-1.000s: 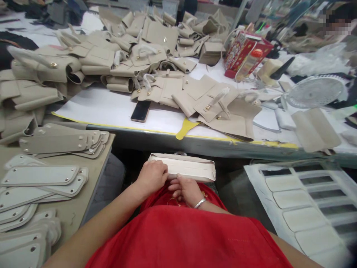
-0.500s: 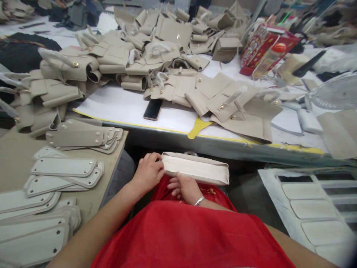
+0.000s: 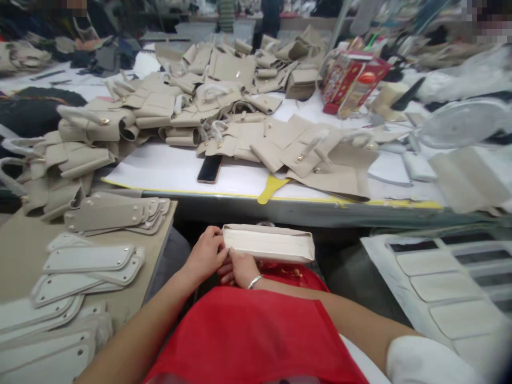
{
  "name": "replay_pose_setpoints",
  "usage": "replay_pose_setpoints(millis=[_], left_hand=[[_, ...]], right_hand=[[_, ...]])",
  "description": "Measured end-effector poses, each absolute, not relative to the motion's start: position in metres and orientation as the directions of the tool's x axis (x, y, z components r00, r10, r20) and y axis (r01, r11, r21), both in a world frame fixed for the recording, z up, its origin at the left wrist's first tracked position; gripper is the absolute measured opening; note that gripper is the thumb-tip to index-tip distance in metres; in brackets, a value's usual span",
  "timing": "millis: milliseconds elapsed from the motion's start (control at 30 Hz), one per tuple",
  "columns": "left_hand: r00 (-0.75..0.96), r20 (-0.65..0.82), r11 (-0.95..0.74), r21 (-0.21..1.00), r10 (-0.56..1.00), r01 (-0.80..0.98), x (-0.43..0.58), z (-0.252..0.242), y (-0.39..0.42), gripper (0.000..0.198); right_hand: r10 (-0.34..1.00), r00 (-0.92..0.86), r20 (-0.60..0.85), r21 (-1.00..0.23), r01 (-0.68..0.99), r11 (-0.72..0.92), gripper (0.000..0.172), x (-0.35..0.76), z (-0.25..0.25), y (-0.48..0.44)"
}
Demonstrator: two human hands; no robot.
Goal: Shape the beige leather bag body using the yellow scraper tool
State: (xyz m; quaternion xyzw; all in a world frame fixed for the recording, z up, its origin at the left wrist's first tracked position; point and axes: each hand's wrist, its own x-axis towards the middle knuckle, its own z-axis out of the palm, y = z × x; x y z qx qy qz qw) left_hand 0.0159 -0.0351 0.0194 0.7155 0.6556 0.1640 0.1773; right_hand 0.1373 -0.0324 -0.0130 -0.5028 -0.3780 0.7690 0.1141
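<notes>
A beige handbag (image 3: 274, 244) rests over my lap with its long, pale rectangular underside facing me; a clear-wrapped handle shows just behind it. At its left end, the fingers of my left hand (image 3: 206, 249) pinch the corner. My right hand (image 3: 242, 269), with a silver bracelet on the wrist, has its thumb on the near lower edge close to that same corner. Its other fingers curl beneath and are partly hidden. Both hands nearly touch each other there. A red apron (image 3: 256, 330) covers my lap.
Ahead, beige bags (image 3: 232, 106) pile up on a white-topped table, with a phone (image 3: 209, 168) and a yellow scraper (image 3: 272, 188) near its edge. On the left board (image 3: 132, 304) lie stacked base panels (image 3: 88, 258) with studs. A white rack (image 3: 380, 266) holding pale panels stands right.
My right hand has slid left along the bag's near edge to the corner by my left hand. The camera view has tilted up somewhat.
</notes>
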Motion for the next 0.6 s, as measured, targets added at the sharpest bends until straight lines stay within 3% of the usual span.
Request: replay_pose_setpoints(millis=[67,167,300,400,500,600], left_hand=[[0.081,0.025,-0.084,0.409,0.996,0.909,0.016,0.02,-0.037,0.015],[0.134,0.097,-0.157,0.288,0.986,0.945,0.024,0.02,-0.035,0.047],[0.349,0.034,-0.346,0.256,0.936,0.903,0.065,0.018,-0.02,0.058],[0.472,-0.064,-0.429,0.321,0.879,0.844,0.11,0.015,0.0,0.069],[0.543,-0.102,-0.461,0.413,0.834,0.786,0.143,0.014,0.02,0.077],[0.571,-0.127,-0.462,0.461,0.811,0.758,0.151,0.016,0.03,0.08]], right_hand=[[0.5,-0.493,-0.712,-0.654,0.207,-0.728,0.054,0.143,-0.01,-0.032],[0.404,-0.573,-0.713,-0.605,0.212,-0.767,0.051,0.167,-0.002,-0.028],[0.365,-0.728,-0.58,-0.668,0.169,-0.724,0.047,0.234,0.022,-0.024],[0.551,-0.667,-0.501,-0.767,0.048,-0.64,0.049,0.299,0.041,-0.016],[0.736,-0.439,-0.515,-0.816,-0.011,-0.578,0.046,0.357,0.049,-0.004],[0.81,-0.237,-0.536,-0.835,0.007,-0.551,0.04,0.391,0.044,0.011]])
